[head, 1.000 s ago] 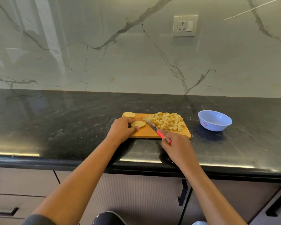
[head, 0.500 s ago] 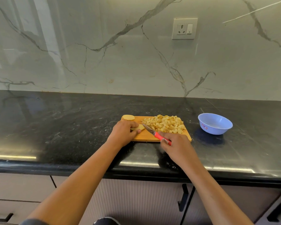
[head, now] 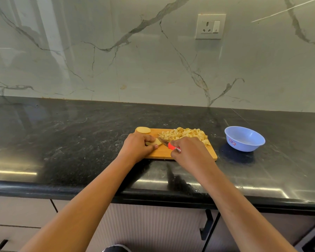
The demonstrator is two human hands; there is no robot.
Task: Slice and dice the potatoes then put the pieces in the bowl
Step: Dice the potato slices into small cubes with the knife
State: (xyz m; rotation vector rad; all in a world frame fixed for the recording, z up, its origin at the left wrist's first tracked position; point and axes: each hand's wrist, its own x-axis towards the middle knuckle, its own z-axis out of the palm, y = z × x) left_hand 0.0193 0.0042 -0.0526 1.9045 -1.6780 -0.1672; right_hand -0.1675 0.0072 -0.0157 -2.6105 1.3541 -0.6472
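the right hand (head: 189, 154) gripped the knife (head: 169, 145), blade slanting left onto the potato slice (head: 157, 142), which the left hand (head: 136, 148) pinched down on the board (head: 162, 154); diced pieces (head: 186, 133) lay beyond, the bowl (head: 244, 140) well to the right.

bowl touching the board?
Apart. The head view shows a strip of dark counter between the board and the bowl.
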